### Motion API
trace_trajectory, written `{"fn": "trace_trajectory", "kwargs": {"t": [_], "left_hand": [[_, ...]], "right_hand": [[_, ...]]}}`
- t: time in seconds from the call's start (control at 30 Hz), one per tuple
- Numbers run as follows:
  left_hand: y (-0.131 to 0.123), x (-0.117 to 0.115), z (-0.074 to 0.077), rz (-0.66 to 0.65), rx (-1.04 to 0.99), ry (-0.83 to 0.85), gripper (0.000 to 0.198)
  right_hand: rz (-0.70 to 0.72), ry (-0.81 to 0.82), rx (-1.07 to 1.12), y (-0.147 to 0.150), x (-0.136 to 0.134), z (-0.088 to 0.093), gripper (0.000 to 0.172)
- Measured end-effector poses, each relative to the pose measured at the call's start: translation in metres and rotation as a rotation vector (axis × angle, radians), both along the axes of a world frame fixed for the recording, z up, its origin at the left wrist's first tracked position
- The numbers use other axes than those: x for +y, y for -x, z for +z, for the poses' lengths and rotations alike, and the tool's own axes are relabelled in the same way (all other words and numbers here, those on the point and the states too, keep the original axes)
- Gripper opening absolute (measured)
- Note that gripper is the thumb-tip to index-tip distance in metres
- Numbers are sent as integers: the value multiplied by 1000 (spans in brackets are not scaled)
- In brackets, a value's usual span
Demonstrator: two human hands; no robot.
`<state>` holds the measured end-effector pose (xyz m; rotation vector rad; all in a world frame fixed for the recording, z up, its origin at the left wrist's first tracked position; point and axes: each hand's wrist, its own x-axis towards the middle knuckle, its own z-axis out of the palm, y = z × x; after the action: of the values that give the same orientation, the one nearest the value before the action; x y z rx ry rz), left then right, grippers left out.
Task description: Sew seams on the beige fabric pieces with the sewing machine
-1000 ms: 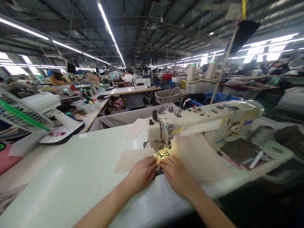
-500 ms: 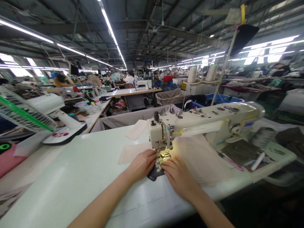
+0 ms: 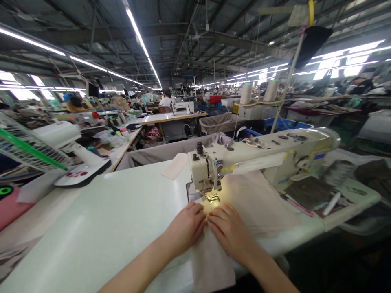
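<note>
A pale beige fabric piece runs from just before the presser foot towards me, its near end at the table's front edge. My left hand has its fingers closed on the fabric's left side near the foot. Close beside it, my right hand pinches the same piece from the right. Both sets of fingertips almost meet, and they hide the fabric between them. Above them stands the head of the sewing machine, its small lamp lighting the needle area.
More beige fabric lies flat right of the needle, under the machine arm. A smaller fabric piece is behind, on the left. Pink-handled snips and a thread cone sit at the right. A white fan stands left.
The fabric piece left of the needle has come round in front of the foot, towards me. Both hands have shifted slightly nearer, and the dark plate under them is now covered.
</note>
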<state>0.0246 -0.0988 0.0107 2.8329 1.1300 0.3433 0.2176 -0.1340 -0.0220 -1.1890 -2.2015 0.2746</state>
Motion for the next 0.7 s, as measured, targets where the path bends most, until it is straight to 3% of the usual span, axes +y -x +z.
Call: {"fn": "trace_trajectory", "kwargs": {"t": [0.2,0.4,0.7], "left_hand": [[-1,-9,-10,-22,-11,-45,13],[2,-6,-8,-29,3,-45,14],[8,27,-4,-49,8,-60,16]], "right_hand": [[-4,-2,4,-4,-8,-3,19],[14,-9,-8,-6,-6,-4,17],[-17,-17,-63,1,20,3,14]]}}
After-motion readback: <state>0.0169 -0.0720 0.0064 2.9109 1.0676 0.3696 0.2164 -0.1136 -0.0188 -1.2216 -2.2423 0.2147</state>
